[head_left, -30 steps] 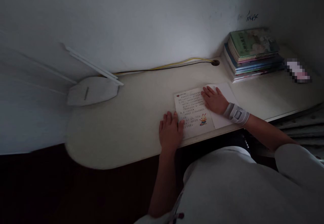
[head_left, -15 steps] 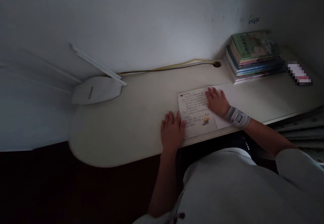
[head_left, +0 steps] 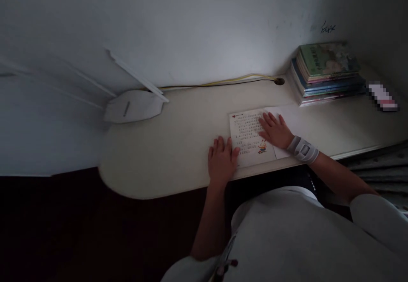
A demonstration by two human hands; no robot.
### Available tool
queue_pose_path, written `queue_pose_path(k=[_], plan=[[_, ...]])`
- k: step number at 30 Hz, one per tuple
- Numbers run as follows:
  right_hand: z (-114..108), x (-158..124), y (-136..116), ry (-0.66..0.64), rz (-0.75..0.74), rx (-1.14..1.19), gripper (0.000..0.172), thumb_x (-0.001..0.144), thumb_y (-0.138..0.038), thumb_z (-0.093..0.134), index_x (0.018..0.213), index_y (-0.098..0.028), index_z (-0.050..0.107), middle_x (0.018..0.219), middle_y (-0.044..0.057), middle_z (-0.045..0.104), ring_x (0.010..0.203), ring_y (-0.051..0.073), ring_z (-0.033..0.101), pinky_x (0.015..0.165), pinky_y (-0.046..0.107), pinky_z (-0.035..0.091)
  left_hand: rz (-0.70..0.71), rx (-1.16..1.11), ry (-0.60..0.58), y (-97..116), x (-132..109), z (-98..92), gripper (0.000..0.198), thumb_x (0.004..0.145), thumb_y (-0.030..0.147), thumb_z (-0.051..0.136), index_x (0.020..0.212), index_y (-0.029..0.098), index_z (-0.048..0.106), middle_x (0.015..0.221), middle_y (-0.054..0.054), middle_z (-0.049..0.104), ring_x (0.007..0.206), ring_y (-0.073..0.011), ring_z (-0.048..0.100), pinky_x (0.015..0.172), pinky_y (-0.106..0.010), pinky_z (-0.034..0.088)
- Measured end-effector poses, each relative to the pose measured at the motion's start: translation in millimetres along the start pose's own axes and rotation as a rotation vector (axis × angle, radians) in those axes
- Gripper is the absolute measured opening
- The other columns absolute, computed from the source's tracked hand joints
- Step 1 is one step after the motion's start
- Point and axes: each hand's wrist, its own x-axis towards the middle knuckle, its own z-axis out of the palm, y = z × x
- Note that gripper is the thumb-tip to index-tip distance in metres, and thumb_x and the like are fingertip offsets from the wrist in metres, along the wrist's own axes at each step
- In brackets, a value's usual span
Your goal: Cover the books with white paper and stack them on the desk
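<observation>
the left hand [head_left: 221, 161] lies flat on the counter [head_left: 153, 167], its thumb over the lower left edge of an open book [head_left: 247, 135] and its fingers slightly apart. the right hand [head_left: 276, 131], with a grey wrist brace [head_left: 302, 149] around the wrist, rests on the book's right side, fingers spread apart across the printed page. the book lies near the counter's front edge, with a cartoon rabbit printed on the page. farther back, a stack of books [head_left: 327, 74] sits against the wall [head_left: 191, 27], a dark cable [head_left: 223, 84] runs along to a hole [head_left: 279, 81], and a white curved object [head_left: 134, 106] lies at the counter's left end.
</observation>
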Motion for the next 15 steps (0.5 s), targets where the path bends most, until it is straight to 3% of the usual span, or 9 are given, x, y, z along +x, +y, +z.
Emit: queue_pose_path(k=[4,6,10,15], plan=[[5,-2,-3,0.009,0.001,0.026,0.06,0.096,-0.048,0.024,0.146,-0.015,0.031,0.155,0.012,0.023,0.143,0.028,0.019,0.111,0.055,0.019,-0.109,-0.454,0.127,-1,-1,-3.5,0.051,0.092,0.04,0.033,0.134,0.015,0.048,0.145,-0.014,0.043,0.135,-0.0227,0.038,0.112,-0.045,0.03],[7,-2,-2,0.022,-0.001,0.024,0.06,0.096,-0.048,0.024,0.146,-0.015,0.032,0.155,0.012,0.024,0.142,0.029,0.02,0.111,0.055,0.019,-0.23,-0.744,0.118,2,3,-9.2,0.05,0.092,0.039,0.033,0.135,0.016,0.045,0.143,-0.013,0.046,0.13,-0.0206,0.046,0.108,-0.042,0.038],[10,-1,-1,0.057,-0.008,0.021,0.06,0.096,-0.047,0.024,0.145,-0.014,0.034,0.153,0.015,0.026,0.142,0.03,0.022,0.111,0.054,0.02,-0.434,-1.163,-0.106,6,24,-27.8,0.043,0.089,0.034,0.038,0.125,0.016,0.053,0.131,-0.014,0.057,0.119,-0.0207,0.057,0.098,-0.039,0.048],[15,0,-2,0.093,-0.029,0.048,0.06,0.096,-0.046,0.028,0.143,-0.011,0.037,0.151,0.02,0.029,0.141,0.028,0.025,0.111,0.047,0.025,-0.492,-1.275,-0.301,5,55,-46.2,0.031,0.085,0.031,0.042,0.093,0.014,0.067,0.11,-0.014,0.069,0.099,-0.0218,0.067,0.089,-0.039,0.053]])
